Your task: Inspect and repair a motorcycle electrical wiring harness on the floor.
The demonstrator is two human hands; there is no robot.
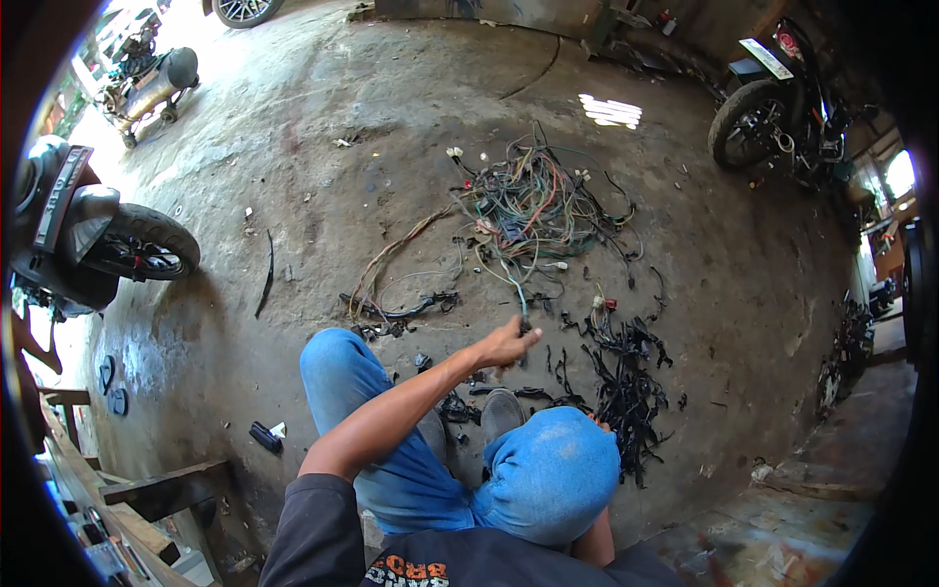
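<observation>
My left hand [507, 344] reaches out in front of my knees, its fingers closed round the near end of a wire bundle [516, 282]. That bundle runs back into a big tangled heap of wiring harness [538, 201] with red, green and dark wires and white connectors. Behind my raised right knee, my right hand [600, 423] is almost wholly hidden; only a sliver shows, near a pile of black tape scraps [626, 391]. What it holds, if anything, cannot be made out. A looser wire branch [391, 249] loops out to the left of the heap.
Motorcycles stand at the left [147, 240] and far right [763, 117]. A metal tank-like machine on wheels [156, 88] is at the far left. Sandals [112, 386] and a small black object [264, 437] lie on the concrete floor. A wooden frame [166, 484] stands at the lower left.
</observation>
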